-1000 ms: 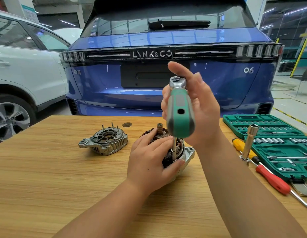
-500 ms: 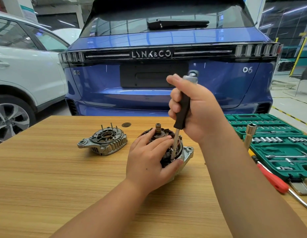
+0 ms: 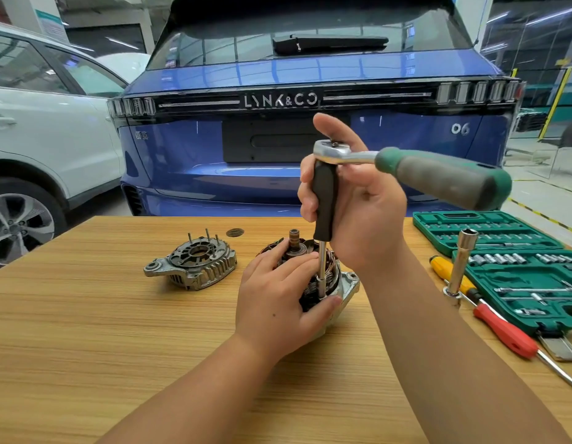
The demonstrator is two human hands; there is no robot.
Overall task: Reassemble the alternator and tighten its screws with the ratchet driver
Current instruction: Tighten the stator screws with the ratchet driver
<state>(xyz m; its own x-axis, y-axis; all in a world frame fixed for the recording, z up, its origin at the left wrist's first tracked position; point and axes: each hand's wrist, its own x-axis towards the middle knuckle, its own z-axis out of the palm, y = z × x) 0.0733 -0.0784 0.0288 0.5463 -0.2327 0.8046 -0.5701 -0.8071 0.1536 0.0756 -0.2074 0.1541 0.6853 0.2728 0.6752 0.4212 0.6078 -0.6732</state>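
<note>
Left hand (image 3: 278,302) grips alternator (image 3: 326,277); right hand (image 3: 358,200) above grips ratchet driver (image 3: 324,193).

Ratchet driver (image 3: 438,177) handle swung round: one second back it hung toward the camera, now it points right, level. Right hand (image 3: 358,200) shifted its grip onto the black upright shaft.

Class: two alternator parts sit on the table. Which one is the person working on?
The alternator body nearer the tool case: the left hand holds it and the ratchet driver stands in it. The finned end cover lies untouched, apart.
</note>
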